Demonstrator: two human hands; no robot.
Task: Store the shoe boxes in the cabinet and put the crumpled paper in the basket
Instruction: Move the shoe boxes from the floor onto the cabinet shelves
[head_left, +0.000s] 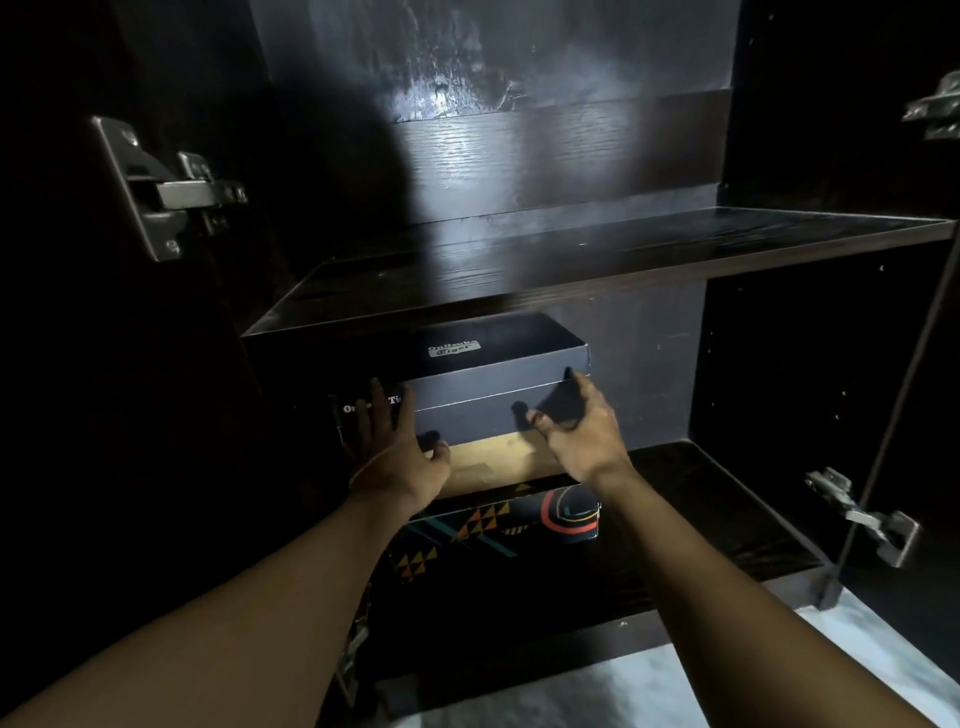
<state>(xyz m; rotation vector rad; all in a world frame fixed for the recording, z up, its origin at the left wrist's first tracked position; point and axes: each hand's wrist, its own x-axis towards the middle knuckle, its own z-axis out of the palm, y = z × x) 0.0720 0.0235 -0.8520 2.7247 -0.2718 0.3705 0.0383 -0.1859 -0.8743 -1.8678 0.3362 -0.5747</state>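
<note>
I am reaching with both bare arms into a dark wooden cabinet (519, 171), into the lower space under its middle shelf (571, 260). A stack of shoe boxes sits there on the cabinet floor, toward the left. On top is a navy shoe box (498, 358) with a small white label on its lid; it rests on a tan cardboard box (498, 462), and below that lies a black box with coloured triangles and an orange curve (519, 525), its near end sticking out toward me. My left hand (400, 447) is laid flat against the left near corner of the navy shoe box, fingers spread and pointing up over white lettering on its left side, thumb reaching across the front face. My right hand (576, 426) is at the right near corner of the same box, fingers loosely curled, with one fingertip up at the lid edge and the thumb toward the front face; it is open rather than clenched, and I cannot tell whether it truly presses on the cardboard. Neither hand wraps around anything. To the right of the stack the cabinet floor is dark bare wood. Metal hinges show on the far left (161, 192) and at the lower right (862, 514). Pale floor (727, 686) shows near me, below the cabinet.
</note>
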